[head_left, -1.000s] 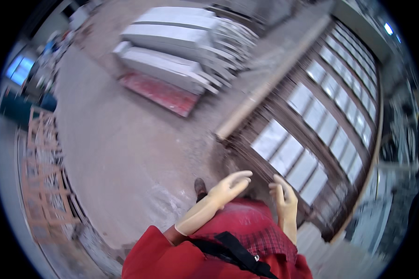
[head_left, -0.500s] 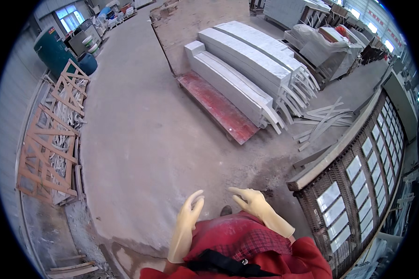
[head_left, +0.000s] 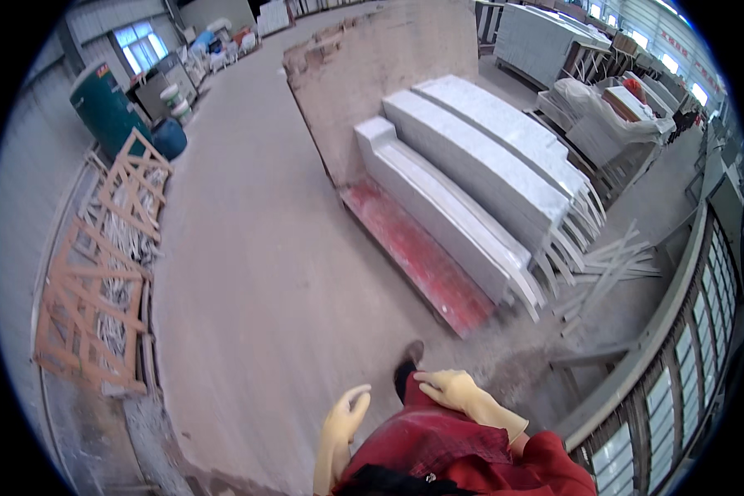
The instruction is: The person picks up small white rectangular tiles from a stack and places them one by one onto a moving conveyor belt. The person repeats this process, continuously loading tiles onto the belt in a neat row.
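Observation:
Both of my hands wear pale yellow rubber gloves and hold nothing. My left hand [head_left: 342, 422] hangs beside the red apron [head_left: 422, 434], fingers apart and thumb out. Over the apron's right side is my right hand [head_left: 459, 392], its fingers stretched out to the left; whether it touches the cloth I cannot tell. Ahead, a stack of curved white stone slabs [head_left: 479, 174] lies on a low red platform [head_left: 422, 263]. A tall worn board [head_left: 380, 74] stands upright at the platform's far end. One dark shoe [head_left: 414, 354] shows ahead of the apron.
Wooden frames [head_left: 91, 293] with pale scraps lean along the left wall, near a green tank [head_left: 107, 107] and a blue drum [head_left: 169, 139]. Thin white strips [head_left: 608, 277] lie right of the stack. A long rack or conveyor with pale panels [head_left: 665, 405] runs along my right.
I have come nearer to the stone stack, which stands larger and lower in view. My left hand has dropped lower, and a shoe has swung forward. Both hands stay free of objects.

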Demonstrator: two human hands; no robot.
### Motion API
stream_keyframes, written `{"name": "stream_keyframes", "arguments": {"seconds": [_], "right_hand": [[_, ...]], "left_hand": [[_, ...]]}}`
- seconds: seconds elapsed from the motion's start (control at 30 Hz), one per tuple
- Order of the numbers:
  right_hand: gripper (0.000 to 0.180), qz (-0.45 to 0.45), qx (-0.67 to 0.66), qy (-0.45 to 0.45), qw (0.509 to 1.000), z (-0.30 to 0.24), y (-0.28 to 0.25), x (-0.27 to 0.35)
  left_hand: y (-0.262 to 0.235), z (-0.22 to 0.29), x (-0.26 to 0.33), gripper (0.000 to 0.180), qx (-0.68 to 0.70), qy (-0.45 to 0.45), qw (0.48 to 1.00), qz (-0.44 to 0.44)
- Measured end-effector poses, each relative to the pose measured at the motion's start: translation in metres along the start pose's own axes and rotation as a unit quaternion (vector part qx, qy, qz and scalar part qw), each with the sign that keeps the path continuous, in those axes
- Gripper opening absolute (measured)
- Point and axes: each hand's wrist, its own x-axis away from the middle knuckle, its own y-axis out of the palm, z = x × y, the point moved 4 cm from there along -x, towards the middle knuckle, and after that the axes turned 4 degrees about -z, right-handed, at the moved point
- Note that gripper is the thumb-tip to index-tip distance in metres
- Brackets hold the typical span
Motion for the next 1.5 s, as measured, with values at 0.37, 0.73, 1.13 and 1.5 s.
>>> {"name": "stream_keyframes", "arguments": {"seconds": [0.37, 0.73, 1.13, 1.5], "right_hand": [[0.045, 0.055, -0.044, 0.071, 0.995, 0.063, -0.161, -0.181], [0.044, 0.137, -0.158, 0.288, 0.935, 0.154, -0.215, -0.240], [0.040, 0.149, -0.376, 0.488, 0.774, 0.113, -0.298, -0.452], [0.041, 0.158, -0.484, 0.569, 0.646, 0.114, -0.305, -0.520]], "left_hand": [[-0.048, 0.181, -0.216, 0.052, -0.188, 0.185, 0.964, 0.006], [-0.075, 0.346, -0.451, 0.052, -0.401, 0.252, 0.877, -0.080], [-0.045, 0.665, -0.871, 0.072, -0.594, 0.421, 0.685, -0.021], [0.023, 0.796, -1.047, 0.047, -0.657, 0.442, 0.609, 0.055]]}}
